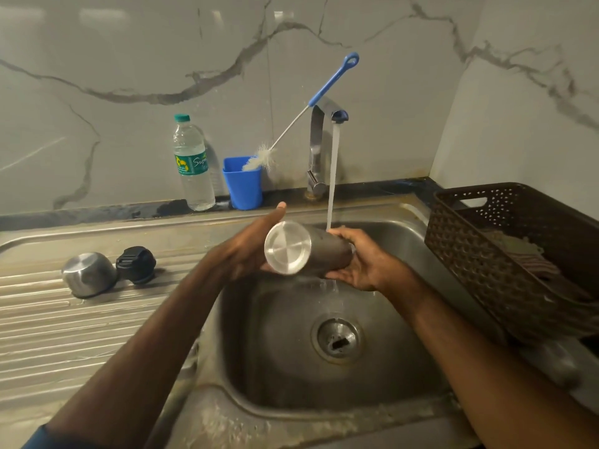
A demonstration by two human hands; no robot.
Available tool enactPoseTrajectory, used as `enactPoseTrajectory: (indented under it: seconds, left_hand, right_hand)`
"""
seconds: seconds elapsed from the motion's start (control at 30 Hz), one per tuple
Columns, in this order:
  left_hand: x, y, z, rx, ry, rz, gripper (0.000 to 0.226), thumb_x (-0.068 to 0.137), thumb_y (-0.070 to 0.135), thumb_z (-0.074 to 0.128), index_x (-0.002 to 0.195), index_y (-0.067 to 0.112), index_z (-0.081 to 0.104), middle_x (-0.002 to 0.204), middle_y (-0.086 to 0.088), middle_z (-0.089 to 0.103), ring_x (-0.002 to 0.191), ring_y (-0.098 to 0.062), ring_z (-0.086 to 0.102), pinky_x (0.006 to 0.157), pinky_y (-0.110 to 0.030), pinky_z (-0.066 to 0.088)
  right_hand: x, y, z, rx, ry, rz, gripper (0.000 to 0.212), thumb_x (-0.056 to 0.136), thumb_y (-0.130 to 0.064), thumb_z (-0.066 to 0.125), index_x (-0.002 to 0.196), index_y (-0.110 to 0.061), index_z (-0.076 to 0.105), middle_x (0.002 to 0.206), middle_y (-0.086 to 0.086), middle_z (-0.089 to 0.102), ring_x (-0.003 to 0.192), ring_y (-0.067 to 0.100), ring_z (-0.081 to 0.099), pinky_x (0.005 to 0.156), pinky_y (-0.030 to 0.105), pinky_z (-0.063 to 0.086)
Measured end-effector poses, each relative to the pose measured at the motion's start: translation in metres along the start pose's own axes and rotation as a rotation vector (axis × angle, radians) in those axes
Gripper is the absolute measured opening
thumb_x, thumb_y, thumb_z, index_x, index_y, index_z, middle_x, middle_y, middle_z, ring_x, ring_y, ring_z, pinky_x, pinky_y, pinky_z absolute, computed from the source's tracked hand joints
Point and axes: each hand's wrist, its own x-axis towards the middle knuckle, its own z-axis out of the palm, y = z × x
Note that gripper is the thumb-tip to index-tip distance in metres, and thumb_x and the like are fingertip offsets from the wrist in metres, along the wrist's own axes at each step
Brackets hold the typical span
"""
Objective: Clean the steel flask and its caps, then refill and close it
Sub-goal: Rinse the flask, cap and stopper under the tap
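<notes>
The steel flask [301, 249] lies nearly level over the sink basin [291, 351], its round base facing me. My left hand [249, 247] cradles the base end from the left. My right hand [359, 260] grips the far end from the right, under the running stream of water [333, 176]. Water spills off below the flask into the basin. The steel outer cap [88, 274] lies mouth-down on the ribbed drainboard [64, 335] at left. The black inner cap [136, 264] rests right beside it.
The tap [319, 147] stands behind the basin. A blue cup [244, 186] holds a bottle brush [304, 111] leaning on the tap. A plastic water bottle [193, 163] stands left of the cup. A brown perforated basket [505, 254] with cloths sits at right.
</notes>
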Motion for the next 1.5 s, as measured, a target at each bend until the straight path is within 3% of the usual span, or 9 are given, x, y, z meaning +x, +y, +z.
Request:
enactPoseTrajectory:
  seconds: [0.17, 0.3, 0.37, 0.43, 0.63, 0.87, 1.1, 1.2, 1.5]
  left_hand:
    - [-0.002, -0.002, 0.000, -0.204, 0.014, 0.001, 0.025, 0.110, 0.035, 0.045, 0.112, 0.019, 0.065, 0.110, -0.012, 0.070, 0.094, -0.028, 0.068, 0.073, -0.038, 0.066]
    - [0.000, -0.003, 0.001, -0.153, 0.106, 0.081, 0.010, 0.109, 0.017, 0.052, 0.111, 0.018, 0.062, 0.104, -0.008, 0.069, 0.082, -0.011, 0.068, 0.072, -0.019, 0.057]
    - [-0.003, -0.002, -0.004, -0.132, 0.037, 0.016, 0.035, 0.102, 0.049, 0.056, 0.112, 0.016, 0.068, 0.096, -0.005, 0.077, 0.087, -0.019, 0.069, 0.081, -0.029, 0.058]
    - [0.000, -0.005, -0.015, -0.050, -0.104, -0.068, 0.058, 0.092, 0.064, 0.060, 0.125, 0.017, 0.071, 0.115, -0.012, 0.077, 0.101, -0.027, 0.071, 0.098, -0.042, 0.054]
    - [0.010, -0.023, -0.020, 0.128, -0.143, -0.006, 0.061, 0.074, 0.037, 0.092, 0.129, 0.022, 0.070, 0.123, -0.007, 0.074, 0.116, -0.026, 0.070, 0.103, -0.045, 0.057]
    - [0.018, -0.022, -0.019, -0.015, 0.007, 0.071, 0.024, 0.098, 0.011, 0.067, 0.122, 0.009, 0.072, 0.117, -0.013, 0.076, 0.113, -0.032, 0.071, 0.103, -0.049, 0.054]
    - [0.019, -0.021, -0.019, -0.117, 0.115, 0.087, 0.020, 0.101, 0.009, 0.063, 0.118, 0.005, 0.073, 0.113, -0.012, 0.077, 0.101, -0.026, 0.071, 0.091, -0.040, 0.059]
    - [0.020, -0.023, -0.016, -0.123, 0.125, 0.104, 0.018, 0.102, 0.009, 0.062, 0.115, 0.005, 0.074, 0.108, -0.011, 0.078, 0.097, -0.024, 0.071, 0.087, -0.037, 0.060]
    - [0.026, -0.023, -0.005, -0.033, 0.098, 0.154, 0.014, 0.100, 0.007, 0.065, 0.109, 0.008, 0.076, 0.102, -0.013, 0.078, 0.088, -0.018, 0.071, 0.086, -0.038, 0.060]
  right_hand:
    - [-0.002, -0.001, 0.006, 0.122, -0.095, 0.029, 0.051, 0.094, -0.034, 0.066, 0.131, 0.001, 0.061, 0.120, 0.028, 0.070, 0.078, 0.043, 0.076, 0.045, 0.033, 0.060]
    - [-0.001, -0.002, 0.005, 0.125, -0.072, -0.019, 0.050, 0.090, -0.035, 0.074, 0.127, -0.002, 0.063, 0.117, 0.027, 0.070, 0.084, 0.042, 0.077, 0.052, 0.040, 0.062]
    - [-0.001, -0.004, 0.004, 0.112, -0.043, -0.102, 0.055, 0.087, -0.038, 0.078, 0.129, -0.007, 0.060, 0.119, 0.025, 0.070, 0.091, 0.041, 0.076, 0.061, 0.047, 0.064]
    - [-0.001, -0.008, 0.003, 0.072, -0.036, -0.228, 0.056, 0.086, -0.038, 0.079, 0.129, -0.011, 0.057, 0.122, 0.024, 0.069, 0.100, 0.039, 0.075, 0.070, 0.050, 0.064]
    - [-0.005, -0.003, 0.009, -0.247, 0.146, -0.603, 0.070, 0.082, -0.037, 0.084, 0.139, -0.019, 0.048, 0.122, 0.011, 0.068, 0.099, 0.027, 0.074, 0.070, 0.042, 0.065]
    - [-0.006, 0.008, 0.024, -0.600, 0.302, -0.915, 0.058, 0.079, -0.042, 0.086, 0.125, -0.027, 0.055, 0.106, -0.008, 0.069, 0.090, 0.011, 0.070, 0.077, 0.033, 0.060]
    - [-0.008, 0.009, 0.023, -0.662, 0.401, -0.996, 0.063, 0.079, -0.044, 0.085, 0.129, -0.028, 0.051, 0.105, -0.013, 0.064, 0.087, 0.004, 0.066, 0.071, 0.025, 0.057]
    - [-0.002, 0.014, 0.024, -0.729, 0.404, -0.936, 0.065, 0.075, -0.050, 0.087, 0.126, -0.029, 0.052, 0.107, -0.009, 0.067, 0.089, 0.009, 0.068, 0.077, 0.038, 0.062]
    - [0.001, 0.014, 0.026, -0.832, 0.449, -1.010, 0.070, 0.072, -0.053, 0.087, 0.129, -0.031, 0.052, 0.106, -0.012, 0.068, 0.089, 0.008, 0.068, 0.076, 0.035, 0.061]
